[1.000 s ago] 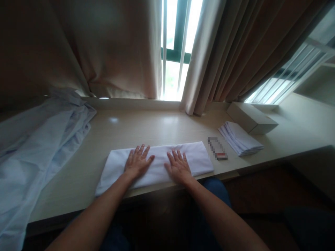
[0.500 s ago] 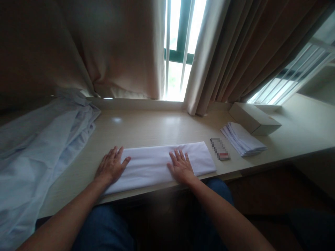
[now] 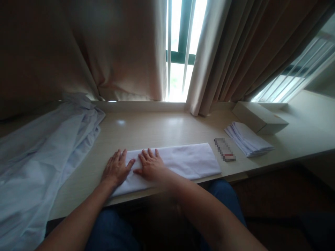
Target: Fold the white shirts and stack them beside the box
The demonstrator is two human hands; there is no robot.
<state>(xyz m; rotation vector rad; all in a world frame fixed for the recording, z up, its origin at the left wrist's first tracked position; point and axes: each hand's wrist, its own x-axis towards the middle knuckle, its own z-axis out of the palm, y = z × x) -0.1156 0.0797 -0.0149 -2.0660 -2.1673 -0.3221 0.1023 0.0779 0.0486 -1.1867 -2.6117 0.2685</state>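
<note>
Along the left of the frame I see a loose, rumpled heap of white cloth [image 3: 49, 157] spread over the pale surface [image 3: 146, 127], under a drawn curtain [image 3: 125, 52]. Right of it, at lower centre-left, the person's left hand [image 3: 117, 169] lies palm down over the left end of a folded white cloth [image 3: 188, 160], its fingers fairly close together and the thumb held out wide. Just beside it, the right hand [image 3: 150, 165] rests flat on the same cloth, fingers spread, gripping nothing that I can make out. The folded cloth runs as a long flat band from there to right of centre, near the surface's front edge. Beyond its right end lies a slim object [image 3: 225, 150], blurred into squares, then a folded white stack [image 3: 248, 140] and, behind that, a pale box [image 3: 261, 118].
</note>
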